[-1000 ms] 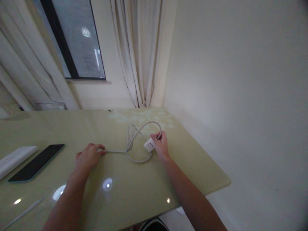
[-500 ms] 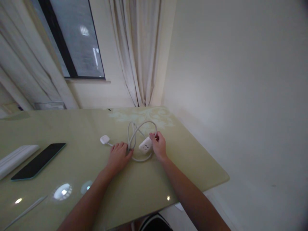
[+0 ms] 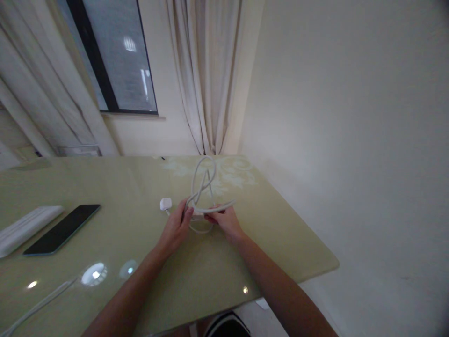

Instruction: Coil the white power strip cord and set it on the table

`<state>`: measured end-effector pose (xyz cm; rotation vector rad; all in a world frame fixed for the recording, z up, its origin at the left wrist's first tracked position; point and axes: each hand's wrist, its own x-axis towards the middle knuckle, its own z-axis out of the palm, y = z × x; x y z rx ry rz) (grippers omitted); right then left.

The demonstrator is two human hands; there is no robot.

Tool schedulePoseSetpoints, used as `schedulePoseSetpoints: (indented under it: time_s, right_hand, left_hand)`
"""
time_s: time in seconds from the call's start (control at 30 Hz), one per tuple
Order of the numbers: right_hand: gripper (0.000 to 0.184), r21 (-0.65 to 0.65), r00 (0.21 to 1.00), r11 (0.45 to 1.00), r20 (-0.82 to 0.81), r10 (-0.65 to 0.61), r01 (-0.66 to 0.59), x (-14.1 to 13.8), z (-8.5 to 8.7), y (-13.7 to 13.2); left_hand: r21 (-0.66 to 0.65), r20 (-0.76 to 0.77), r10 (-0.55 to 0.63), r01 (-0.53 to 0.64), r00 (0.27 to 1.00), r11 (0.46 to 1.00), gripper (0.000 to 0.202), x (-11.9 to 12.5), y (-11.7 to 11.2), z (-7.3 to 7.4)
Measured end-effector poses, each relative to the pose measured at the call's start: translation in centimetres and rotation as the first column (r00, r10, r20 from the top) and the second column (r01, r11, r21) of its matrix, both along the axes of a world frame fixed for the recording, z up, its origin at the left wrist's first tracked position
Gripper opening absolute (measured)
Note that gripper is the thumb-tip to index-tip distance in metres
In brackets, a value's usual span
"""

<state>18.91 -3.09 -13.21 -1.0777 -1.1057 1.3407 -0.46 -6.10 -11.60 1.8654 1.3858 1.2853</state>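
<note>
A white cable (image 3: 204, 187) rises in loose loops above the table, and my left hand (image 3: 177, 224) is closed around its gathered part. Between my hands is the white power strip (image 3: 198, 216), mostly hidden by cable and fingers. My right hand (image 3: 227, 222) pinches the strip's right end, with a loop of cable passing over the fingers. At the cable's other end, a white plug (image 3: 166, 203) lies just beyond my left hand. A lower bend of cable hangs beneath the strip.
The glossy pale-green table (image 3: 280, 243) meets a wall on the right. To the left lie a dark flat tablet-like slab (image 3: 63, 229), a long white object (image 3: 30, 228) and a thin white cord (image 3: 42, 303). Curtains (image 3: 206, 84) and a window stand behind.
My right hand has moved left with the power strip, which has turned and come close to my left hand. The cable loops now stand higher. My left hand has tilted upright, and the view shifted slightly.
</note>
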Motion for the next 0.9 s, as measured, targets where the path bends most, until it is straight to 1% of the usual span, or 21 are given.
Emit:
schedulePoseSetpoints:
  time_s: [0.1, 0.17, 0.23, 0.33, 0.43, 0.5, 0.57, 0.6, 0.67, 0.73, 0.77, 0.8, 0.83, 0.87, 0.9]
  right_hand:
    - [0.028, -0.011, 0.971, 1.000, -0.238, 0.018, -0.022, -0.8, -0.2, -0.2]
    - [0.030, -0.011, 0.931, 0.999, -0.363, 0.036, -0.043, -1.1, -0.2, -0.2]
    - [0.029, -0.031, 0.904, 0.996, -0.421, 0.068, -0.089, -1.3, -0.4, -0.1]
    - [0.024, -0.090, 0.877, 0.987, -0.475, 0.073, -0.131, -1.4, -0.7, 0.2]
    - [0.021, -0.080, 0.847, 0.990, -0.529, 0.060, -0.120, -1.5, -0.6, 0.3]
    - [0.024, -0.044, 0.839, 0.993, -0.539, 0.071, -0.112, -1.6, -0.2, 0.1]
    - [0.030, 0.002, 0.860, 0.992, -0.499, 0.111, -0.127, -1.7, 0.3, -0.4]
    - [0.032, 0.031, 0.883, 0.990, -0.448, 0.140, -0.141, -1.6, 0.5, -0.6]
    - [0.036, 0.108, 0.945, 0.978, -0.258, 0.201, -0.179, -1.3, 0.8, -0.8]
    - [0.039, 0.168, 0.974, 0.961, -0.019, 0.225, -0.218, -0.5, 0.9, -0.5]
    - [0.041, 0.164, 0.979, 0.965, 0.063, 0.196, -0.204, 0.0, 0.9, -0.2]
    - [0.042, 0.143, 0.985, 0.978, 0.105, 0.140, -0.154, 0.7, 1.0, 0.2]
    - [0.043, 0.110, 0.993, 0.992, 0.105, 0.048, -0.059, 1.4, 1.1, 0.7]
    - [0.043, 0.085, 0.993, 0.993, 0.082, -0.084, 0.077, 2.2, 1.4, 1.0]
    - [0.042, 0.097, 0.972, 0.970, 0.054, -0.228, 0.222, 2.9, 1.8, 1.2]
  left_hand:
    - [0.032, 0.068, -0.101, 0.099, 0.993, 0.995, 0.057, 0.3, -0.3, 0.1]
    - [0.012, 0.089, -0.117, 0.116, 0.989, 0.993, 0.060, 0.6, -0.5, 0.4]
    - [-0.030, 0.118, -0.116, 0.120, 0.986, 0.992, 0.062, 1.0, -0.7, 0.7]
    - [-0.137, 0.219, -0.114, 0.146, 0.969, 0.980, 0.066, 1.3, -1.0, 1.3]
    - [-0.283, 0.307, -0.112, 0.203, 0.945, 0.938, 0.073, 1.5, -1.1, 1.4]
    - [-0.348, 0.369, -0.094, 0.231, 0.925, 0.909, 0.073, 1.6, -1.0, 1.2]
    - [-0.380, 0.447, -0.058, 0.248, 0.893, 0.891, 0.067, 1.7, -0.8, 0.9]
    - [-0.382, 0.491, -0.034, 0.251, 0.870, 0.889, 0.062, 1.7, -0.7, 0.8]
    - [-0.371, 0.577, 0.023, 0.237, 0.817, 0.898, 0.056, 1.7, -0.5, 0.6]
    - [-0.348, 0.650, 0.103, 0.175, 0.753, 0.921, 0.057, 1.5, -0.2, 0.6]
    - [-0.334, 0.681, 0.146, 0.126, 0.717, 0.934, 0.059, 1.3, 0.0, 0.6]
    - [-0.315, 0.706, 0.180, 0.077, 0.685, 0.946, 0.062, 1.0, 0.2, 0.7]
    - [-0.292, 0.722, 0.198, 0.032, 0.663, 0.956, 0.066, 0.8, 0.4, 0.8]
    - [-0.264, 0.730, 0.204, -0.006, 0.653, 0.964, 0.069, 0.5, 0.6, 0.8]
    - [-0.237, 0.726, 0.200, -0.034, 0.658, 0.971, 0.073, 0.3, 0.7, 0.9]
